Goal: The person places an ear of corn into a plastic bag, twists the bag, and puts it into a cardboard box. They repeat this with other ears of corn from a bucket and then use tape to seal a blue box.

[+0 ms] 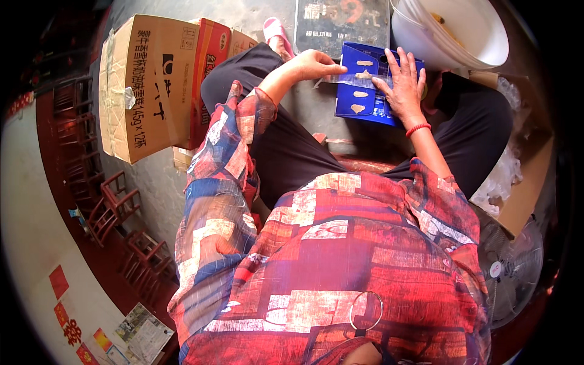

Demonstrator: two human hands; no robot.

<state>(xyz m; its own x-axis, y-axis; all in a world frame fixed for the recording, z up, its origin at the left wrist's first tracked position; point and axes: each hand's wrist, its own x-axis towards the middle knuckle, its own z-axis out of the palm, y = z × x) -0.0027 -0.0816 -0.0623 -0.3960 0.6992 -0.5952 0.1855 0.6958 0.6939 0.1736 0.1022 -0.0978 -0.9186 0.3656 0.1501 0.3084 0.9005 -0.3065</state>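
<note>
A blue cardboard box point(380, 112) with several torn, pale patches on its face is in front of me, between my knees. A shiny strip of clear tape point(348, 79) runs across the box and sticks out past its left edge. At that edge my left hand point(311, 64) is closed, thumb and fingers pinched at the tape. My right hand point(404, 85) lies on the right part of the box, fingers spread, its thumb reaching toward the torn patches. The box's underside is hidden.
A large brown carton point(161, 79) and a red one point(210, 67) stand at my left. Ahead are a dark flat box point(340, 30) and a white bucket point(493, 36). On the right, an open carton point(532, 182) holds clear plastic, beside a fan point(517, 267). Wooden chairs point(115, 198) line the left.
</note>
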